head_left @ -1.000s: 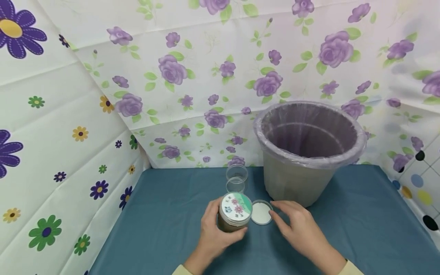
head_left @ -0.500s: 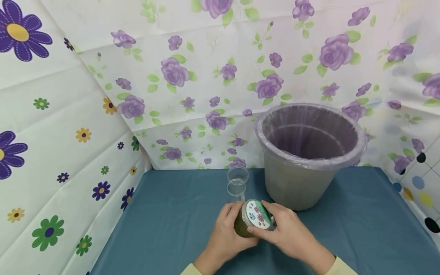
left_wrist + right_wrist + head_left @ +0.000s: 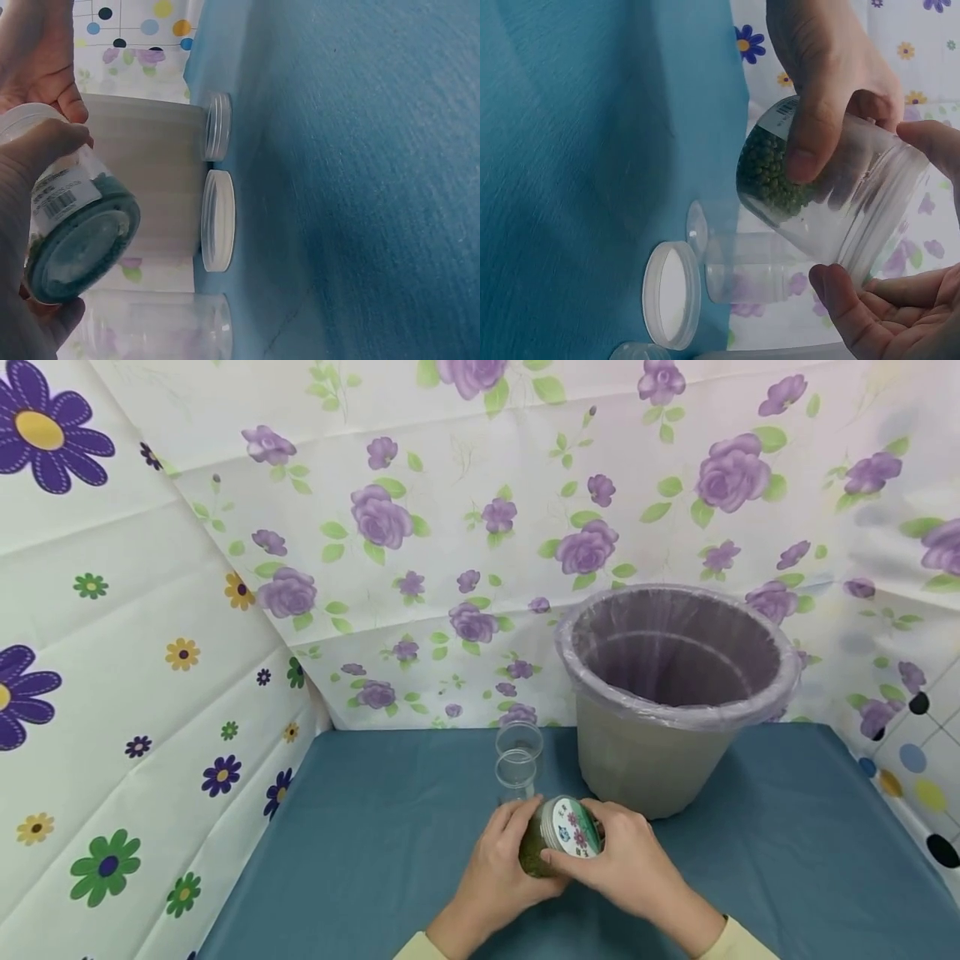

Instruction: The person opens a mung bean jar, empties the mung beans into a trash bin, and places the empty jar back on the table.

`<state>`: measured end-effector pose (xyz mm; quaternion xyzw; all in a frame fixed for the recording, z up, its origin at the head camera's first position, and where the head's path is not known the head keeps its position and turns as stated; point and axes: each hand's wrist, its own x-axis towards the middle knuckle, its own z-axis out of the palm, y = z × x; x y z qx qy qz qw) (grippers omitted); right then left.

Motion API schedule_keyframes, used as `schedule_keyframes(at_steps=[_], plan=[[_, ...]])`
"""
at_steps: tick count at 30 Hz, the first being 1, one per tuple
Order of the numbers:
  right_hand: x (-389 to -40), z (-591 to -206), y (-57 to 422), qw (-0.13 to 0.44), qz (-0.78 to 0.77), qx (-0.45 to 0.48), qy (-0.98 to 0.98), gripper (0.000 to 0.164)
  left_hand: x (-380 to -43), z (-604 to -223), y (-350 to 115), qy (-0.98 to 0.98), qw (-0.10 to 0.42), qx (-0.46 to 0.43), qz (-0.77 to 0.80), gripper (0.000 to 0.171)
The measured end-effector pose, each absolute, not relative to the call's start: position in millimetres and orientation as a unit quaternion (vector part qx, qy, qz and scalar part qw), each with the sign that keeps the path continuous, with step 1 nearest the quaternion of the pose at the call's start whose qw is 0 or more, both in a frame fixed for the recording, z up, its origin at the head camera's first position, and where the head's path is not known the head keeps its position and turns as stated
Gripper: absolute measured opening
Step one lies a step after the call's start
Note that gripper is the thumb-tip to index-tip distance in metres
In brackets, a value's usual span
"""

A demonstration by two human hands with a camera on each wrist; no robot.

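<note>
A clear plastic jar [image 3: 532, 850] is held tilted above the blue cloth, its lid [image 3: 576, 829] leaning to the right. Small green beans [image 3: 769, 169] lie in its lower part, seen through the wall in the right wrist view. My left hand [image 3: 498, 864] grips the jar's body, thumb on the near side. With thumb and fingers my right hand [image 3: 633, 868] grips the lid's rim, and the lid sits on the jar. A barcode label [image 3: 66, 196] shows on the jar's side in the left wrist view.
Two clear open jars [image 3: 517, 743] stand beyond the hands. A lid with a white inside [image 3: 218, 221] and a clear lid [image 3: 217, 126] lie on the blue cloth [image 3: 360, 852]. A large grey bucket [image 3: 648, 768] with a purple liner stands behind my right hand.
The jar has moved right and tipped rightward in my left hand. My right hand has left the loose lid on the cloth and taken hold of the jar's lid.
</note>
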<state>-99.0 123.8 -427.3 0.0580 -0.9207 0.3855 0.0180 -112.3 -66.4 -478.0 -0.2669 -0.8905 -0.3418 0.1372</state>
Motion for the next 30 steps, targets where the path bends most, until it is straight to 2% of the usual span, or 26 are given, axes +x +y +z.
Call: schedule_keyframes(at_steps=[5, 11, 22, 26, 30], plan=[[-99, -430, 123, 0.018, 0.395, 0.053, -0.917, 0.058, -111, -480, -65, -0.895, 0.121, -0.251, -0.348, 0.090], [-99, -437, 125, 0.026, 0.404, 0.061, -0.912, 0.065, -113, -480, -67, -0.885, 0.126, -0.261, -0.364, 0.082], [-98, -449, 130, 0.091, 0.430, 0.095, -0.893, 0.067, -121, -476, -69, -0.852, 0.131, -0.307, -0.404, 0.071], [-96, -452, 131, 0.112, 0.443, 0.116, -0.882, 0.064, -123, -473, -70, -0.844, 0.104, -0.314, -0.423, 0.069], [-96, -451, 132, 0.108, 0.442, 0.147, -0.878, 0.073, -126, -472, -73, -0.826, 0.046, -0.318, -0.463, 0.068]])
